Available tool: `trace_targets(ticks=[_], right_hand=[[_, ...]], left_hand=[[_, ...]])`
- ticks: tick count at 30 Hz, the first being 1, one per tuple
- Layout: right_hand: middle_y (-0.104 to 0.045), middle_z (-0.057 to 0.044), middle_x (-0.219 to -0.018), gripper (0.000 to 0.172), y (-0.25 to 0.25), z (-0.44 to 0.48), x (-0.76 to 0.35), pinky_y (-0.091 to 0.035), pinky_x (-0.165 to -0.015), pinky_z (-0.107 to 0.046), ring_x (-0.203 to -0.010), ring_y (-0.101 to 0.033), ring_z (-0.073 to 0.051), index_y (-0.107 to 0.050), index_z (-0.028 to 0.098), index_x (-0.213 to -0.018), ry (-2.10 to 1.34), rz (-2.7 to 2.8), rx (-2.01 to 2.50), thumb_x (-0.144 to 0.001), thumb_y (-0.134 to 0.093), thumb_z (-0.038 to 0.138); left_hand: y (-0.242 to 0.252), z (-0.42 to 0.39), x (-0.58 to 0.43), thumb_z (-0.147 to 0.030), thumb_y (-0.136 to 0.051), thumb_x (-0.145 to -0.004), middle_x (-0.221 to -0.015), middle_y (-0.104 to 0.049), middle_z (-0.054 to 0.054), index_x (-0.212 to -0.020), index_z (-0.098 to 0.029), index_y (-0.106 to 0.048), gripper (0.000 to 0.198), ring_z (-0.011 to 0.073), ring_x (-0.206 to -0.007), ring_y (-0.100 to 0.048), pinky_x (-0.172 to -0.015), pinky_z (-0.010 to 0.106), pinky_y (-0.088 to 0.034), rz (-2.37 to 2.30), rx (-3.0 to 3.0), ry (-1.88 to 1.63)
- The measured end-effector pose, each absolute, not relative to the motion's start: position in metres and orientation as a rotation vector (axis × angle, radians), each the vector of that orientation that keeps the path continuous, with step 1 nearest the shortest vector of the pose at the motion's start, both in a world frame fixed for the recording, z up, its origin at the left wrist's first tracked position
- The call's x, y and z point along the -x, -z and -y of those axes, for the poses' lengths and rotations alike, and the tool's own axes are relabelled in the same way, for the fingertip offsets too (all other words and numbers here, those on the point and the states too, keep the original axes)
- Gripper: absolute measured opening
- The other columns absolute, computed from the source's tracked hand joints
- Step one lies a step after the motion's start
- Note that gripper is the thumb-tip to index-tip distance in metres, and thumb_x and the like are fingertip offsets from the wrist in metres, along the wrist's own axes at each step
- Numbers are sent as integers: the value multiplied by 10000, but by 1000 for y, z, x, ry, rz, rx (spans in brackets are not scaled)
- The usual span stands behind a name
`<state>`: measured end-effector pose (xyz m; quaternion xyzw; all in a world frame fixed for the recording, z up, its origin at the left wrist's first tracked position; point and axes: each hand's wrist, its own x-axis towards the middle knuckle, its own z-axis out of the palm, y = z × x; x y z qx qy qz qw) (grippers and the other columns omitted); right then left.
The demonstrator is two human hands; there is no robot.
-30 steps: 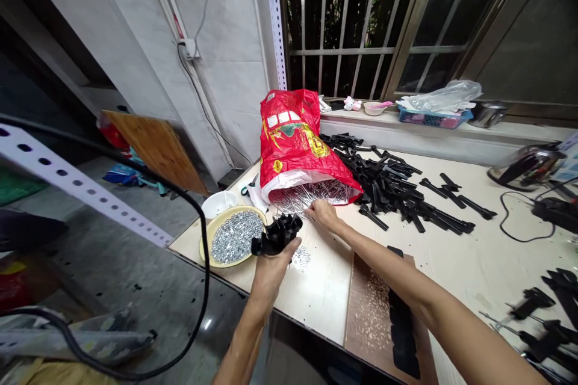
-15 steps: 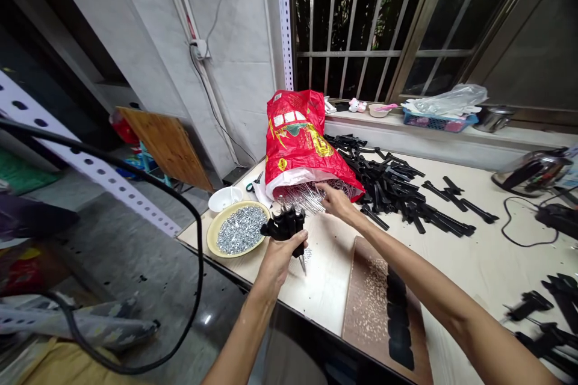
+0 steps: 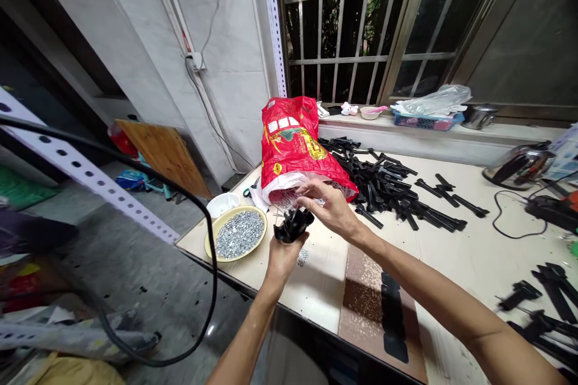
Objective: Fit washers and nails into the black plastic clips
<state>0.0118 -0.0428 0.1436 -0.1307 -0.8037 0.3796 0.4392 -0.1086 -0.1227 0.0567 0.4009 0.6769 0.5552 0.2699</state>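
Note:
My left hand [image 3: 285, 258] is closed round a bundle of black plastic parts [image 3: 292, 227], held upright above the table edge. Over the top of that bundle, my right hand [image 3: 332, 207] pinches a thin metal rod [image 3: 295, 215], most of it hidden by the fingers and the parts. Just behind both hands lies a red bag [image 3: 293, 138] on its side, its mouth full of thin metal rods. A yellow bowl [image 3: 209, 246] of small silver metal pieces stands to the left of my left hand.
A heap of black parts [image 3: 383, 186] spreads right of the bag, with more [image 3: 542, 313] at the lower right. A brown board [image 3: 356, 307] carries black pads [image 3: 392, 319]. A white bowl [image 3: 221, 203] and a kettle [image 3: 519, 165] stand on the table. A black cable [image 3: 210, 289] hangs at left.
My right hand has come back from the bag's mouth to the top of the black parts. My left hand has turned the bundle more upright. The view has shifted slightly.

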Motion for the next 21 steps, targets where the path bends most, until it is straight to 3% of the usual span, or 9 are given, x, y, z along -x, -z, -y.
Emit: trace_targets(ticks=[5, 9, 12, 16, 21], right_hand=[[-668, -44, -1037, 231, -131, 10, -15, -465, -863, -288, -964, -619, -153, -618, 208, -1043, -840, 1981, 395, -860, -583, 345], [-688, -17, -817, 96, -76, -39, -15, -462, -731, -253, -788, -637, -155, -667, 192, -784, -677, 2148, 1076, -813, -585, 232], [-625, -42, -608, 177, -27, -61, -12, -455, -669, -287, -733, -639, -212, -592, 174, -558, -644, 2156, 1322, -729, -617, 137], [-510, -40, -477, 308, 10, -69, -3, -454, -639, -317, -735, -638, -254, -469, 197, -445, -646, 2114, 1405, -679, -634, 86], [-490, -34, -449, 298, 17, -71, 4, -439, -581, -275, -670, -644, -213, -478, 200, -455, -747, 2095, 1225, -710, -630, 172]], left_hand=[[-60, 130, 113, -304, -745, -595, -929, -708, 80, -969, -162, -692, 404, 257, -902, -634, -825, 368, -461, -1730, -917, -1570], [-63, 139, 119, -370, -758, -595, -891, -711, 83, -930, -143, -699, 410, 252, -900, -632, -834, 359, -459, -1704, -812, -1613], [-59, 140, 126, -378, -766, -585, -957, -706, 86, -973, -142, -692, 459, 251, -936, -624, -861, 357, -449, -1696, -785, -1636], [-51, 134, 130, -377, -773, -580, -925, -706, 90, -926, -133, -693, 431, 236, -893, -628, -813, 331, -463, -1677, -764, -1629], [-52, 129, 121, -358, -776, -591, -813, -691, 62, -866, -133, -676, 369, 173, -725, -614, -694, 282, -472, -1551, -753, -1662]])
